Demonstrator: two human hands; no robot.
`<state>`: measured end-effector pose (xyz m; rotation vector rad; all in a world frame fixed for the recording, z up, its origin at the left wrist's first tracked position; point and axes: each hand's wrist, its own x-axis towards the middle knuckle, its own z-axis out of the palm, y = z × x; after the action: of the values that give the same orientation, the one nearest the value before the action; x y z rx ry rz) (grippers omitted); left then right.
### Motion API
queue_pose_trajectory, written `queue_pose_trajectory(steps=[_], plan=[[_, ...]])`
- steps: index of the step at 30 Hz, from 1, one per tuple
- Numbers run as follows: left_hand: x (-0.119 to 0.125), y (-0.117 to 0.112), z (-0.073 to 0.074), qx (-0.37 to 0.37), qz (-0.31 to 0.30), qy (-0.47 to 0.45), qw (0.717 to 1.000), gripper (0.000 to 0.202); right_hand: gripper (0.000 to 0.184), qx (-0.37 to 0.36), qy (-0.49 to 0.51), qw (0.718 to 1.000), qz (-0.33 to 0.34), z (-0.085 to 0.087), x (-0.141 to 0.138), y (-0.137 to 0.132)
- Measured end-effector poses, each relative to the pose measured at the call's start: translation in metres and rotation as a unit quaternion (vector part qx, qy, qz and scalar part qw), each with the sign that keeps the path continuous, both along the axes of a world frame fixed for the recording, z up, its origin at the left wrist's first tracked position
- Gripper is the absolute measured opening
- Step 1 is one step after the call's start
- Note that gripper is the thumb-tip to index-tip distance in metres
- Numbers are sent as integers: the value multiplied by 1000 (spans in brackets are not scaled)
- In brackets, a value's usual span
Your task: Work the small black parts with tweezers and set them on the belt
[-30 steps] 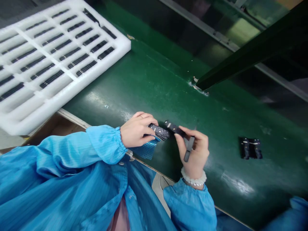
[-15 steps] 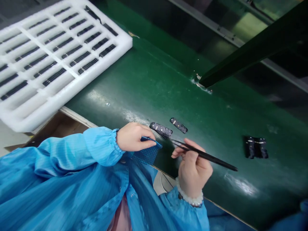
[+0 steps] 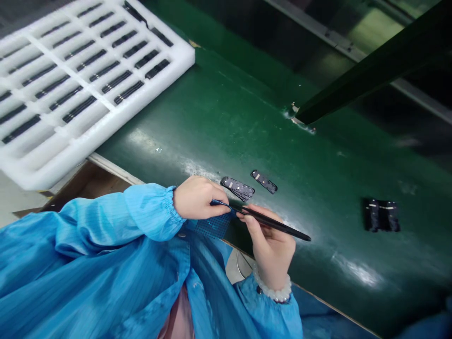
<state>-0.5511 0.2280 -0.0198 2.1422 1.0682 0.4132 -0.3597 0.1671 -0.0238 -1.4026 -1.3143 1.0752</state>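
Observation:
My left hand (image 3: 202, 197) is closed on a blue sheet (image 3: 213, 226) marked with a grid of small pieces, its edge bent over the fingers. My right hand (image 3: 270, 242) grips black tweezers (image 3: 282, 227), with their tips at the bent edge of the sheet beside my left fingertips. What the tips touch is too small to make out. Just beyond my hands lies a fanned stack of flat black parts (image 3: 238, 187) with small components on them. A single part of the same kind (image 3: 264, 181) lies to its right.
At the upper left stands a white foam tray (image 3: 141, 107) with black parts in many of its slots. Two black bundles (image 3: 382, 215) sit on the green table (image 3: 212, 127) at right. A dark post (image 3: 353, 82) rises at the back right.
My right hand has moved left, bringing the tweezer tips to the sheet's edge by my left fingers. The left hand has barely shifted and still holds the sheet.

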Motion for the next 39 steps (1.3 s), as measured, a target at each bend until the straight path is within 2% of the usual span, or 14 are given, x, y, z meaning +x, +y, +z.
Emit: queue_pose_trajectory(steps=[10,17,22,27,30,39], plan=[[-1,0,-2,16,-16,27,999,18,18,-30,-25,999,9,-4,5,0],[-1,-1,-1,10,-12,27,1000,18,15,-34,-11,999,5,1,1,3],[0,-3,-3,53,-13,-5,998,22,16,-44,12,996,-76,-2,4,8],[2,-5,-6,203,-44,-17,978,27,21,-25,18,984,-177,-7,5,21],[3,-5,-7,232,-48,2,972,27,26,-34,10,981,-190,-9,4,27],[3,-4,-8,229,-45,9,972,29,27,-65,27,979,-190,-9,3,31]])
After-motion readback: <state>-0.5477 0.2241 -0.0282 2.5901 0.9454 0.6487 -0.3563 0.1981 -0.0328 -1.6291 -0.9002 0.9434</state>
